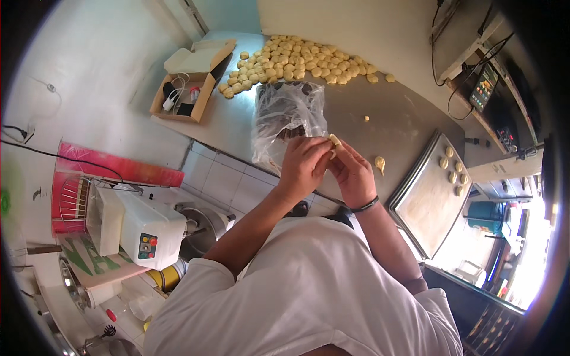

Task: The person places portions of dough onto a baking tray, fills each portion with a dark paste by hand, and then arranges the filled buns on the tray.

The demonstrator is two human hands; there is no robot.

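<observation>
Both hands meet over the table's near edge, fingers pinched together around a small piece of pale dough [334, 140]. My left hand [306, 163] grips it from one side, my right hand [354, 172] from the other; a dark band circles the right wrist. Just beyond the left hand lies a clear plastic bag [289, 113] with something dark brown inside. A flattened, teardrop-shaped dough piece [379, 165] rests to the right of my right hand. Farther off sits a tiny dough bit [366, 118]. Many round dough balls [297, 56] are heaped along the back of the table.
A metal baking tray [430, 202] with several shaped dough pieces stands at the right. An open cardboard box [187, 95] holding a charger and cable is at the back left. Below left is a white mixer [151, 225] with a steel bowl [202, 231]. A phone [484, 87] leans on the right shelf.
</observation>
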